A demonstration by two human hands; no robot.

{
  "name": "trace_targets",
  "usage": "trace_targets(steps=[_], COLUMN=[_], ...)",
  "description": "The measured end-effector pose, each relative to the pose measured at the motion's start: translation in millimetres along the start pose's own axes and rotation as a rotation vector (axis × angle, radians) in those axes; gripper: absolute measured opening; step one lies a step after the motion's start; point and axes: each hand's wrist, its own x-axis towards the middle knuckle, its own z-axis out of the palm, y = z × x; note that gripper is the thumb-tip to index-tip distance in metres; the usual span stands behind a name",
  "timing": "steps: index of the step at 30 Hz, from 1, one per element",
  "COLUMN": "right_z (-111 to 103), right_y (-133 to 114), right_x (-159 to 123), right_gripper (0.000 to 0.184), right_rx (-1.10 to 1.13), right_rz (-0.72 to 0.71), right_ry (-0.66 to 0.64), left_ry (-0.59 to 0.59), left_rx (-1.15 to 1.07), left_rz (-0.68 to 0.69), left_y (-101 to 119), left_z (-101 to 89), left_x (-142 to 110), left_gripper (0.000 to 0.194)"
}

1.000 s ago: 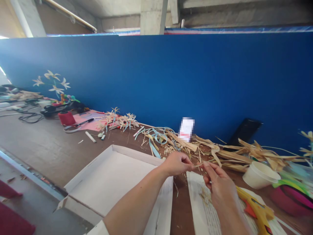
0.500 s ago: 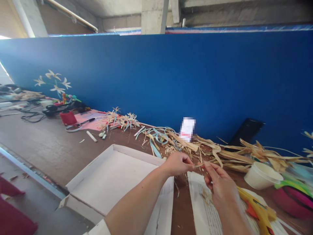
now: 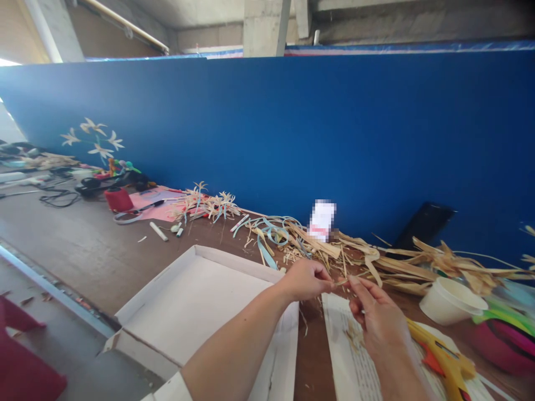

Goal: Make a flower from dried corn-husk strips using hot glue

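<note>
Between my two hands runs a thin piece of dried straw (image 3: 340,283), pale and narrow. My left hand (image 3: 307,278) pinches one end with thumb and fingertips, its forearm crossing over an open white box (image 3: 217,289). At the other end, my right hand (image 3: 378,312) pinches it too, above a printed sheet (image 3: 334,312) where a few straw scraps (image 3: 354,337) lie. Just behind the hands is a heap of dried husk strips (image 3: 326,245) with light blue ribbon (image 3: 271,236) among them.
A yellow glue gun (image 3: 447,356) lies at the right, near a white cup (image 3: 451,301) and a pink round container (image 3: 505,345). Small straw flowers (image 3: 221,203) lie behind the box. A blue partition (image 3: 267,128) borders the table; a dark phone (image 3: 426,225) leans there.
The view has shifted very slightly. Both hands keep nearly the same pose on the straw.
</note>
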Motion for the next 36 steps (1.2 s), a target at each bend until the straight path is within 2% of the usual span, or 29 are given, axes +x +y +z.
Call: trace_targets(steps=[10,19,24,29,32,36], right_z=[2,-1,-3,-4,-4,-5], right_y=[-3,3,5,3,3,5], right_x=[-3,0,3,5,5,5], right_gripper=[0.038,0.039,0.040,0.040,0.038,0.038], right_rx=[0.027,-0.050,-0.076,-0.055,-0.066,-0.068], right_rz=[0.019,0.000,-0.048,-0.075,-0.075,-0.070], right_ry=[0.017,-0.014,0.020,0.033,0.034,0.018], left_ry=[-0.004,-0.013,-0.042,0.075,-0.026,-0.198], left_rx=[0.003,0.034,-0.028,-0.109,-0.272,-0.447], left_rz=[-0.019,-0.009,0.003,-0.088,-0.159,-0.178], left_y=[1,-6,-7,-6,-7,-9], left_z=[-0.4,3.5,0.3,-4.8,-0.8,6.0], left_x=[-1,3,3,3,4,3], left_gripper=[0.020,0.019,0.029,0.038,0.037,0.042])
